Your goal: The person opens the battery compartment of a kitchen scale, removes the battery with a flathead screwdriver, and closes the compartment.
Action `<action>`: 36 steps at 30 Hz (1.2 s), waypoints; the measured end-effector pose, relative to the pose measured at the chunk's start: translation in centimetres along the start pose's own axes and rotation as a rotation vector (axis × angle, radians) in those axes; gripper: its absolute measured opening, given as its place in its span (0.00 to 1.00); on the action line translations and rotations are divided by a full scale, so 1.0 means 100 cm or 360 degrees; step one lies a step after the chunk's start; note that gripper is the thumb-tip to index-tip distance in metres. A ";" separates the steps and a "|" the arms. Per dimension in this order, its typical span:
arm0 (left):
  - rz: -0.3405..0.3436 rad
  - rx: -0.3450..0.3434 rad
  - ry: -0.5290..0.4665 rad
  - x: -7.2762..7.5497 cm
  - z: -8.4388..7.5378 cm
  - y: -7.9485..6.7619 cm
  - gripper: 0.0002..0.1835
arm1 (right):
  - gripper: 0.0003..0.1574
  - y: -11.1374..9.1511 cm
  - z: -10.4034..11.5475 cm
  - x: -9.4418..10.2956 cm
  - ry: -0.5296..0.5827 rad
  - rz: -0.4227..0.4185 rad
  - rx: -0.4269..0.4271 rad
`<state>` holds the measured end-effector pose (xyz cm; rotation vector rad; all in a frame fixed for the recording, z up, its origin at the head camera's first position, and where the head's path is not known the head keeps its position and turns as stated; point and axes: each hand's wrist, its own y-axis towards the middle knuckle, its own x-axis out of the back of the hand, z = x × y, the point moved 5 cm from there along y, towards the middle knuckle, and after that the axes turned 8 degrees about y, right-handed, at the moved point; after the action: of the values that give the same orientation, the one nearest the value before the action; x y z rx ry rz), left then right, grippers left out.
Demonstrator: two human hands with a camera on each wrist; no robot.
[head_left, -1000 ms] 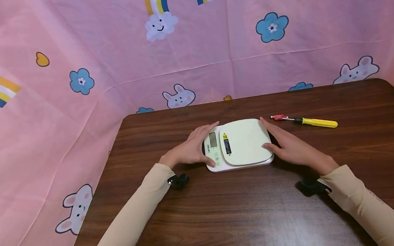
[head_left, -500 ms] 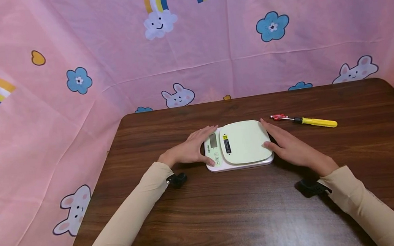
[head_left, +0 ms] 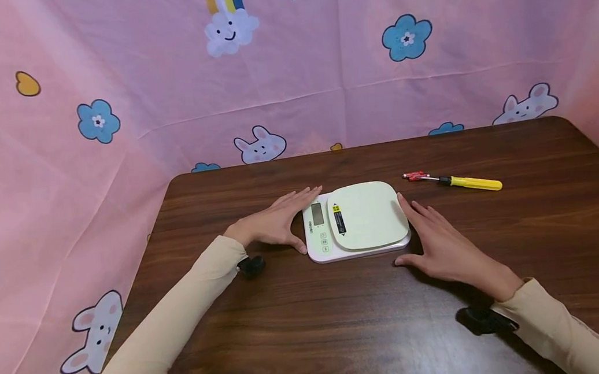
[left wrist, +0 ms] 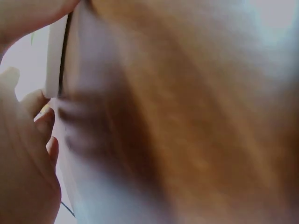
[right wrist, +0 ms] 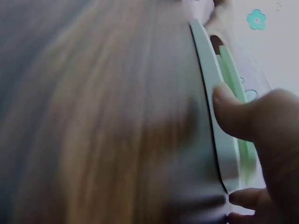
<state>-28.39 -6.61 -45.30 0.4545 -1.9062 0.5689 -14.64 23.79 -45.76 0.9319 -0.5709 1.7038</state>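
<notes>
A white digital kitchen scale [head_left: 369, 217] lies flat on the dark wood table, its square weighing platform on the right and its display and buttons on the left. My left hand [head_left: 273, 220] is beside the scale's left edge, fingers and thumb spread; whether it still touches the edge is hard to tell. At the right side, my right hand [head_left: 441, 246] is spread near the platform's edge, its thumb [head_left: 409, 260] off the scale and over the table. Neither hand grips anything. The left wrist view shows the left hand [left wrist: 23, 149] close to the scale's side [left wrist: 56, 56].
Behind and right of the scale lies a screwdriver [head_left: 468, 183] with a yellow handle. Its tip is by small red cylinders [head_left: 414, 175] that look like batteries. A pink patterned cloth [head_left: 296, 65] hangs behind and to the left of the table [head_left: 299, 326].
My left thumb has come off the scale's button panel. My right hand has come off the platform and moved nearer me. The scale stays on the table; the head view has shifted slightly.
</notes>
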 end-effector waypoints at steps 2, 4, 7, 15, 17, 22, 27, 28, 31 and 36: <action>-0.0006 -0.0031 -0.0007 0.001 0.000 0.002 0.76 | 0.79 0.004 0.003 -0.002 -0.0028 -0.0031 0.0036; -0.0029 -0.0056 -0.0036 0.003 0.001 0.003 0.76 | 0.78 0.007 0.005 -0.001 -0.0034 -0.0084 0.0080; -0.0078 -0.0041 -0.0099 0.004 0.003 0.003 0.75 | 0.77 0.010 0.007 0.001 -0.0022 -0.0168 0.0136; -0.0172 0.0005 -0.0036 0.004 -0.006 -0.004 0.75 | 0.81 0.016 0.009 0.001 0.0016 -0.0221 0.0211; -0.0185 -0.0009 0.0047 0.004 -0.012 -0.007 0.75 | 0.81 0.019 0.008 0.002 0.0036 -0.0226 0.0228; -0.0222 0.0058 0.0213 0.002 -0.023 -0.014 0.75 | 0.80 0.029 0.006 0.010 0.0146 -0.0196 0.0273; -0.0262 0.0078 0.0303 -0.004 -0.032 -0.018 0.75 | 0.80 0.038 -0.001 0.018 0.0253 -0.0069 0.0236; -0.0281 0.0081 0.0321 -0.005 -0.034 -0.019 0.75 | 0.80 0.040 -0.003 0.019 0.0275 -0.0037 0.0231; -0.0343 0.0100 0.0367 -0.007 -0.040 -0.022 0.75 | 0.80 0.047 -0.008 0.020 0.0302 0.0045 0.0222; -0.0396 0.0212 0.0350 -0.011 -0.050 -0.030 0.74 | 0.78 0.056 -0.016 0.022 0.0303 0.0139 0.0214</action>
<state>-22.58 -6.09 -44.09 0.6764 -1.5804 0.5578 -20.68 24.46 -44.54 0.8371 -0.3791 1.9040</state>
